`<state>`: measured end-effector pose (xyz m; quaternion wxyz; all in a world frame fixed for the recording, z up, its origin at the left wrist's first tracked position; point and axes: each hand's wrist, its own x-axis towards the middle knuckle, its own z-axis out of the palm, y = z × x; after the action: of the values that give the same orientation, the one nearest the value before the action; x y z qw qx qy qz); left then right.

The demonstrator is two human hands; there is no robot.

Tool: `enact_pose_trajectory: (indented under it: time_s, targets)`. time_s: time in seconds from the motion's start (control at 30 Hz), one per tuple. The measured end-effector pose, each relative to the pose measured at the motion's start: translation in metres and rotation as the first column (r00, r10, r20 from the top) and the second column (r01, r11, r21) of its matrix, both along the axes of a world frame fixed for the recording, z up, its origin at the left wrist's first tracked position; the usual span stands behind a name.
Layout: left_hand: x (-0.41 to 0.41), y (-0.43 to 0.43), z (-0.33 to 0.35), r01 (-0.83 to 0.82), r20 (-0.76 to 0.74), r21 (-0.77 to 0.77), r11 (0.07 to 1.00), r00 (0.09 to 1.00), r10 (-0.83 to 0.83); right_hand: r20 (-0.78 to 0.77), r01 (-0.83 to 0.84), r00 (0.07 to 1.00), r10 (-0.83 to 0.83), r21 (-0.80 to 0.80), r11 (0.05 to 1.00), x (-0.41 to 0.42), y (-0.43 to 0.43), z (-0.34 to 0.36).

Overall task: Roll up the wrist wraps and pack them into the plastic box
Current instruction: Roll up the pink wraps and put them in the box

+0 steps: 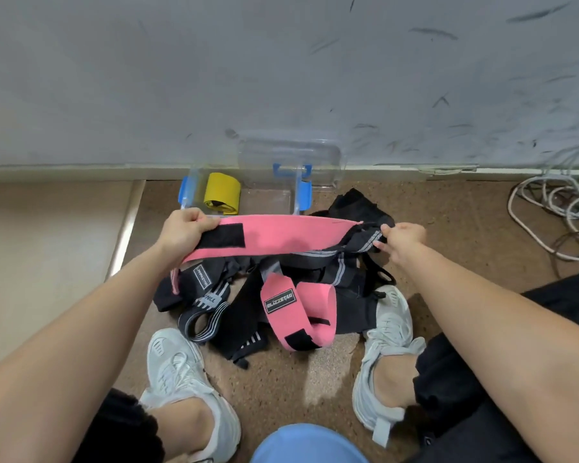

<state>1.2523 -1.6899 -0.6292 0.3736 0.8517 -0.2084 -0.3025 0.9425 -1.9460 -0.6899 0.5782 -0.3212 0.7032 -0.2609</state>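
Head view, looking down at the floor: the left hand grips one end of a pink wrist wrap, fingers curled over it beside a black fastening patch. The right hand pinches the other end, where pink cloth meets black fabric; whether a black strap is caught too cannot be told. The wrap is stretched flat between both hands, above a loose pile of black wraps and a second pink wrap. Just beyond the hands, a clear plastic box with blue latches sits by the wall, with a rolled yellow wrap inside at its left end. Its clear lid leans on the wall behind. Pale shoes flank the pile, and white cables lie to the right.
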Motion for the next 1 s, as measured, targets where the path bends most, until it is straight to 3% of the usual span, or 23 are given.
enact_pose_trajectory:
  time_s: [0.07,0.1,0.2,0.33,0.47,0.53,0.63,0.73,0.87,1.0]
  targets:
    - [-0.005,-0.003,-0.004,0.036,0.029,0.025,0.999,0.999,-0.036,0.092,0.142,0.985,-0.145,0.033,0.989,-0.003,0.004,-0.005]
    - [-0.008,-0.004,-0.006,0.051,0.052,0.036,0.998,0.997,-0.052,0.108,0.112,0.988,-0.113,0.023,0.993,-0.004,0.006,-0.005]
    - [-0.020,-0.011,-0.010,0.124,0.107,0.106,0.987,0.985,-0.135,0.146,-0.313,0.937,0.318,-0.062,0.948,-0.001,0.005,0.003]
    - [-0.038,-0.029,-0.009,0.316,0.140,0.290,0.903,0.920,-0.367,0.223,-0.711,0.662,0.715,-0.114,0.694,0.019,0.005,0.022]
    - [-0.065,-0.052,-0.001,0.482,0.188,0.103,0.870,0.850,-0.492,0.285,-0.871,0.408,0.867,-0.164,0.464,0.036,0.010,0.044]
    - [-0.081,-0.065,0.006,0.602,0.218,-0.004,0.799,0.780,-0.587,0.398,-0.889,0.335,0.854,-0.168,0.426,0.039,0.010,0.052]
    - [-0.101,-0.078,0.006,0.716,0.123,-0.112,0.689,0.698,-0.705,0.508,-0.898,0.251,0.824,-0.195,0.394,0.042,0.008,0.057]
    - [-0.106,-0.082,0.003,0.631,0.048,-0.178,0.755,0.772,-0.634,0.561,-0.891,0.218,0.799,-0.219,0.397,0.045,0.007,0.058]
    - [-0.096,-0.080,0.009,0.558,-0.036,-0.220,0.800,0.815,-0.579,0.573,-0.849,0.298,0.764,-0.207,0.486,0.045,0.007,0.058]
    - [-0.090,-0.075,0.018,0.642,0.239,-0.008,0.767,0.746,-0.622,0.470,-0.849,0.366,0.804,-0.185,0.495,0.044,0.006,0.057]
